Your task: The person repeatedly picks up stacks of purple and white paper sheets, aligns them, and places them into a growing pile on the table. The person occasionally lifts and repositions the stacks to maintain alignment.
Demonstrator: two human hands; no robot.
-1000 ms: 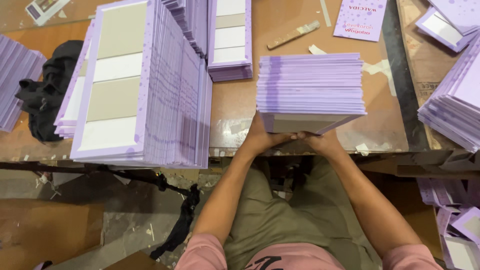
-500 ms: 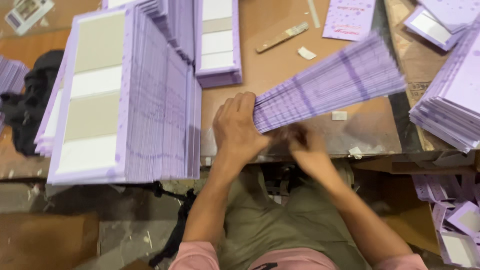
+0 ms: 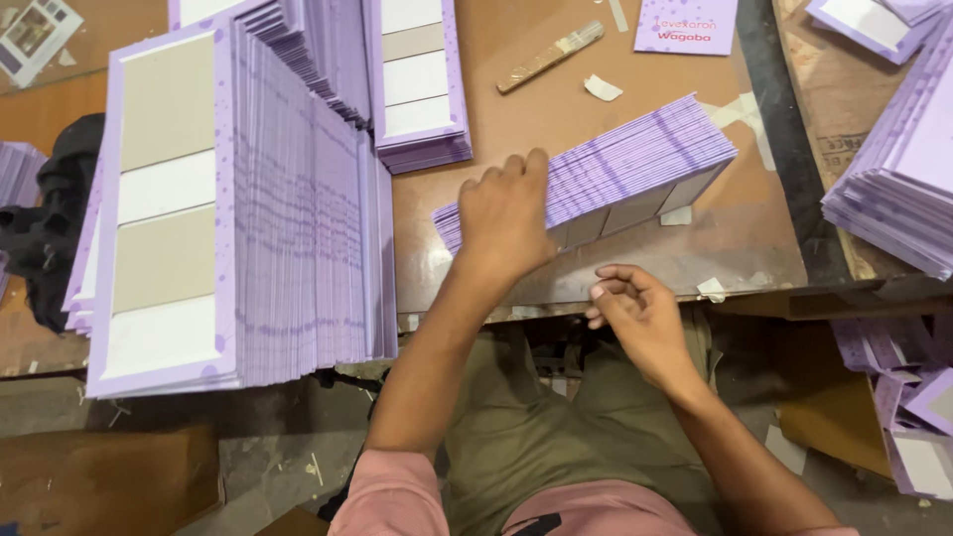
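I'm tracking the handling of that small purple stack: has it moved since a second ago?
Yes. The small purple stack was squared at the table edge; it now lies fanned and slanted, under the left hand.

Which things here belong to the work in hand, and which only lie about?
In hand: left hand pressing the tilted purple stack; right hand free beside it.
Lying about: big fanned stack, brush, purple card, black cloth.
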